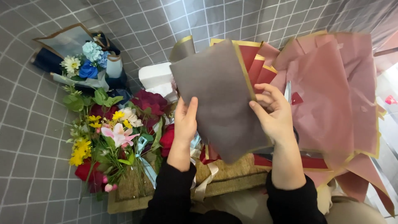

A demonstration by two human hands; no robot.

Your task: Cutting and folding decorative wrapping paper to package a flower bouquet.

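Both hands are gripping the grey wrapping sheet (222, 97) above the floor mat (232, 178), left hand (185, 120) fingers pinching its left edge, right hand (274, 116) fingers closed on its gold-trimmed right edge; uneven pull would likely crease the sheet or drop it onto the loose flowers (116, 132).

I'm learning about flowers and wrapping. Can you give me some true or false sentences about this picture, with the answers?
1. Both hands hold a grey sheet of wrapping paper. True: the left hand and right hand grip its edges.
2. The grey sheet has a green edge. False: its edge is gold.
3. A blue and white bouquet lies on the tiled floor. True.
4. The sheets on the right are yellow. False: they are pinkish red.
5. The sleeves are black. True.
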